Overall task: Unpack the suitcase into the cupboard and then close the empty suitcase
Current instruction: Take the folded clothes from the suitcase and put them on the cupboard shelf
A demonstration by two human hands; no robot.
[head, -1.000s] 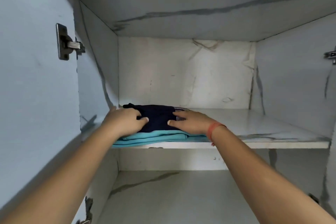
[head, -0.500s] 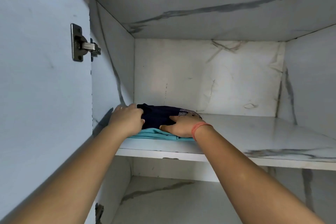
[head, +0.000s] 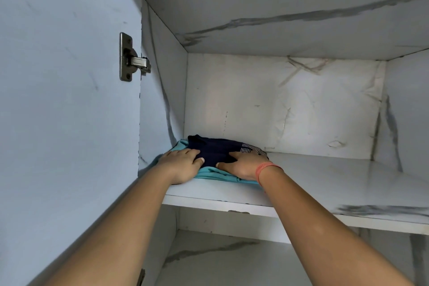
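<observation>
Two bare forearms of yours reach up from the bottom of the head view into the open cupboard (head: 278, 109), whose inside is pale with grey marble veining. Your left hand (head: 180, 165) lies palm down on the left end of a small stack of folded clothes. Its thumb points inward onto the navy garment (head: 216, 150) and its fingers are laid over the cloth rather than curled round it, so that grip is loose and holds nothing. Your right hand (head: 246, 166) rests on the right part of the same stack. Its fingers are spread flat on the navy cloth and its thumb stretches toward the left one, again a wide, pressing grip. An orange band (head: 267, 169) circles that wrist. The navy garment has a patch of fine pale stripes at its right end and sits on top of a teal garment (head: 216, 173), which shows beneath it along the front and at the back left corner. The stack lies on the upper shelf (head: 336, 181), in its left rear corner, close to the side wall and near the back wall. To your left the door (head: 65, 100) stands open, with a metal hinge (head: 131, 60) joining it to the side wall. Below, a lower shelf (head: 220, 262) shows between your forearms.
</observation>
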